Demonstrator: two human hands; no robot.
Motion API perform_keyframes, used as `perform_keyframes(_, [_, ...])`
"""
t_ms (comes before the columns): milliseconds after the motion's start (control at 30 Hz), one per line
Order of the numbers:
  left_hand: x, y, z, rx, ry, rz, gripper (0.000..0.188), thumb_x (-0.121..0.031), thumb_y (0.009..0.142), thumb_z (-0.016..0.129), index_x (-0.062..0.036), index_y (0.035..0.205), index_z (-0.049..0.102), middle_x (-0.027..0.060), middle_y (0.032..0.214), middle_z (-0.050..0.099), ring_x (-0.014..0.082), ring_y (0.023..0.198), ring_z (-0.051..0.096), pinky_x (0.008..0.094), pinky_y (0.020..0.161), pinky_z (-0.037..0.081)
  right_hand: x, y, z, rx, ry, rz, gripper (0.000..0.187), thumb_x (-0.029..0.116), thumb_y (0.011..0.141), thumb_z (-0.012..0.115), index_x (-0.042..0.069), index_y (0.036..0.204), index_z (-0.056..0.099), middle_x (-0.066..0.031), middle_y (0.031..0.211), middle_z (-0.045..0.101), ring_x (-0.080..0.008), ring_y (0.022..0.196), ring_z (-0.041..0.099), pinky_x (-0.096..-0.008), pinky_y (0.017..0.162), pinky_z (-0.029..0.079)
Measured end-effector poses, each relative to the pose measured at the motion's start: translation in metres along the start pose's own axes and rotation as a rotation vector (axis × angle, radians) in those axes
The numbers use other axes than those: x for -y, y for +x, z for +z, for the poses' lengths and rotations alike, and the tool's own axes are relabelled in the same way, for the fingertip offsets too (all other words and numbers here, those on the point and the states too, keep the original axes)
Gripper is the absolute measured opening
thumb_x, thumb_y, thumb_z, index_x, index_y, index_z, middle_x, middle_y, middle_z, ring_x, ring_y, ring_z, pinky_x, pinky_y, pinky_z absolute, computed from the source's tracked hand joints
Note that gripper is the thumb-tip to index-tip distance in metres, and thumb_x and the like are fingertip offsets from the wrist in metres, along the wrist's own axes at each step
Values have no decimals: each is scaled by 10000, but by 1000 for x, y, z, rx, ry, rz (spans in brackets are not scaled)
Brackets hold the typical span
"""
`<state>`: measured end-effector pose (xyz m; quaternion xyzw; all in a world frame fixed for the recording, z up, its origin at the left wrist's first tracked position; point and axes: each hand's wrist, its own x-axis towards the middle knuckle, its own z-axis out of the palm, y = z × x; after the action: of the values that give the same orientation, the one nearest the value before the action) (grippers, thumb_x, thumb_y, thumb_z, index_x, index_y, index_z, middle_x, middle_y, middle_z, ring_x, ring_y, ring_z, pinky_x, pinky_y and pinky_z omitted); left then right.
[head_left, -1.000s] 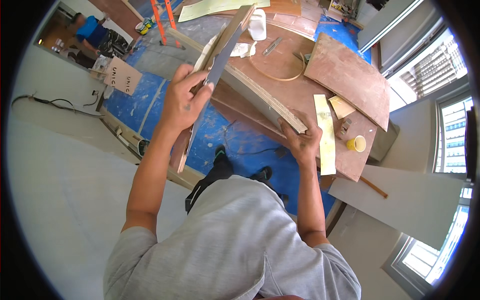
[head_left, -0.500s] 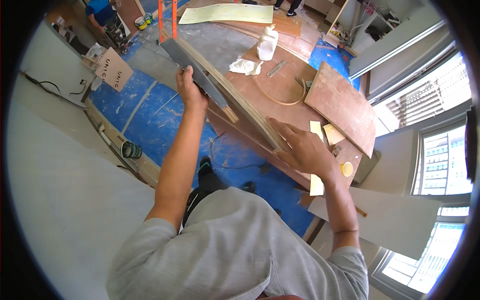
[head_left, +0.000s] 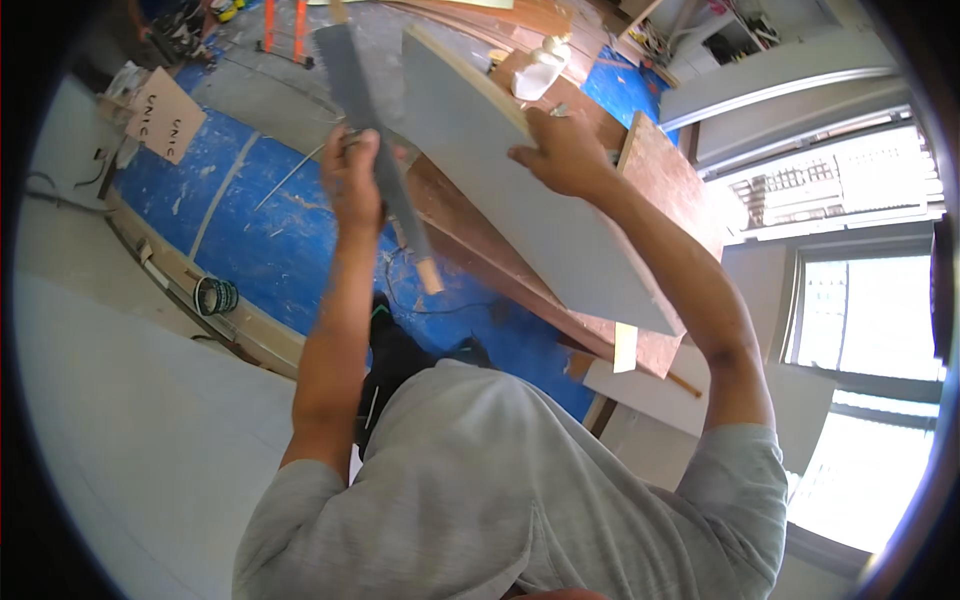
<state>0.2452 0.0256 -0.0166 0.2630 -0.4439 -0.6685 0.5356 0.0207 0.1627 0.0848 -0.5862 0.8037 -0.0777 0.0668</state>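
A long, narrow grey strip of board (head_left: 352, 88) with a bare wood end stands tilted in my left hand (head_left: 352, 180), fingers closed around it. Beside it, a wide wooden panel (head_left: 525, 190) leans with its smooth grey face toward me, over the worktable. My right hand (head_left: 570, 155) grips the panel's upper edge, thumb on the grey face; the fingertips are partly hidden. The strip and the panel are apart at this moment. Just past my right hand is a white plastic bottle (head_left: 542, 72), blurred and partly covered.
A brown worktop (head_left: 455, 215) lies under the panel, with another brown board (head_left: 665, 180) on its right. Blue sheeting (head_left: 270, 210) covers the floor. A dark cup (head_left: 215, 295) stands at the left wall, near a cardboard sheet (head_left: 165, 118). Orange ladder legs (head_left: 286, 35) stand at the far side.
The panel has turned from edge-on to show its grey face. My right hand has moved up and away along its edge. The strip in my left hand now stands steeper.
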Motion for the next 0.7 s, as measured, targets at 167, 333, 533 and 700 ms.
perform_keyframes(167, [-15, 27, -103, 44, 56, -69, 352, -145, 977, 663, 0, 1291, 597, 76, 960, 677, 168, 779, 694, 286, 655, 550, -6, -74, -75, -206, 337, 207, 461, 316, 927, 749, 6, 1251, 639, -185, 1071, 725, -316, 984, 699, -434, 865, 545])
perform_keyframes(333, [3, 61, -119, 164, 97, -224, 329, -126, 983, 652, 5, 1280, 597, 71, 950, 675, 155, 751, 688, 270, 616, 526, 2, -143, -134, -625, 710, 670, 352, 195, 975, 737, -30, 1230, 647, -109, 1038, 722, -137, 918, 695, -273, 766, 569])
perform_keyframes(533, [3, 90, -88, 406, 138, -271, 333, -117, 977, 650, 15, 1277, 592, 83, 911, 679, 140, 711, 673, 252, 607, 511, 16, -169, -107, -891, 1120, 759, 520, 173, 939, 727, -82, 1342, 521, -193, 1210, 652, -234, 1065, 687, -334, 878, 587])
perform_keyframes(700, [-5, 109, -109, 578, 43, -329, 364, -258, 1026, 571, -13, 1296, 579, 117, 930, 694, 173, 758, 672, 326, 729, 533, 45, -165, -75, -938, 1384, 975, 562, 104, 874, 714, -68, 1358, 486, -178, 1258, 598, -286, 1135, 640, -423, 973, 557])
